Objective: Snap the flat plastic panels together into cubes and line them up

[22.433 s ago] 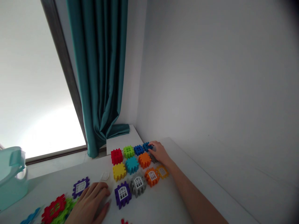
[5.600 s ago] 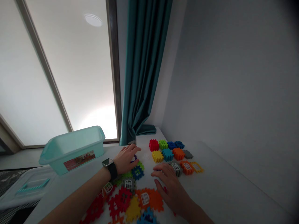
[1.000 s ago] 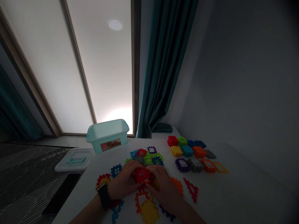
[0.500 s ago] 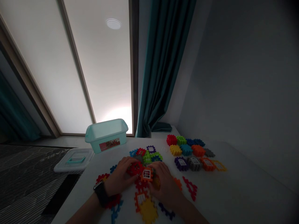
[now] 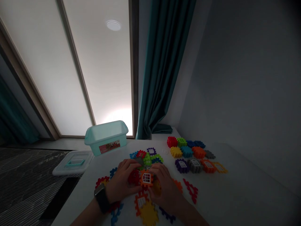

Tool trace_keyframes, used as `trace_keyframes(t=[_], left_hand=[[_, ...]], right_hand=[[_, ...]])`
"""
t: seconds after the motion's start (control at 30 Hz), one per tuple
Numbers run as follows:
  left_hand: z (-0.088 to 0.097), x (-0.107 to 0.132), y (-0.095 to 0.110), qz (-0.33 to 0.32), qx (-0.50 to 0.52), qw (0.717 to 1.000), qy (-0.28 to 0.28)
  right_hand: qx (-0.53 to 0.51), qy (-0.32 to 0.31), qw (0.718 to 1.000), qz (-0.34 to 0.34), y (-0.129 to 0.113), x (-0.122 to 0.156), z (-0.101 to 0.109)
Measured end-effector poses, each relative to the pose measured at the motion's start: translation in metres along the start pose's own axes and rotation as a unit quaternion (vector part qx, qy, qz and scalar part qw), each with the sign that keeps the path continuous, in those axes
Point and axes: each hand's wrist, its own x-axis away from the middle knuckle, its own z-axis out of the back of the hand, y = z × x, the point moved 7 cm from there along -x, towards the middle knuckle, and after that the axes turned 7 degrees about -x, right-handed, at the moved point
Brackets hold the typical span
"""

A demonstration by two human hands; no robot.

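I grip a red, notch-edged plastic piece (image 5: 134, 177) between the thumb and fingers of my left hand (image 5: 122, 181), which covers much of it, so its full shape is hard to make out. My right hand (image 5: 162, 182) pinches the right edge of an orange, notched plastic square with a white window insert (image 5: 146, 178); it sits up against the red piece, over the near middle of the white table (image 5: 225, 194). Whether the two interlock, I cannot tell. A yellow plastic piece (image 5: 156, 187) shows in the hollow of my right hand, mostly hidden; I cannot tell if I hold it.

Beneath my hands, a second orange window square (image 5: 140, 201) is partly covered by a yellow notched plate (image 5: 149, 214), which the lower edge of the view cuts off. The same edge crops a blue plastic frame (image 5: 116, 215) and my forearms. My right forearm hides part of a purple notched piece (image 5: 167, 216). A red triangular frame (image 5: 191, 191) lies in full sight to the right. Near the purple window stack (image 5: 182, 165), a pale, clear-looking piece (image 5: 165, 152) almost melts into the tabletop.
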Motion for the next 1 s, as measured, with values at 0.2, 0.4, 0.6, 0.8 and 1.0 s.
trace_keyframes(t=[0.2,0.4,0.6,0.8,1.0], left_hand=[[0.005,-0.001,0.016,-0.034,-0.035,0.998,0.041],[0.017,-0.002,0.021,-0.052,-0.062,0.992,0.096],[0.027,-0.002,0.025,-0.066,-0.088,0.988,0.110],[0.023,-0.001,0.026,-0.073,-0.086,0.989,0.091],[0.017,0.000,0.014,-0.051,-0.072,0.992,0.088]], right_hand=[[-0.010,0.002,1.000,0.022,-0.007,-0.002,0.000],[-0.017,-0.012,1.000,-0.007,0.001,0.001,-0.003],[0.009,-0.022,1.000,0.002,0.004,0.003,-0.003],[0.020,-0.036,0.999,0.015,0.005,0.003,-0.006],[-0.008,-0.020,1.000,0.006,0.006,0.002,-0.003]])
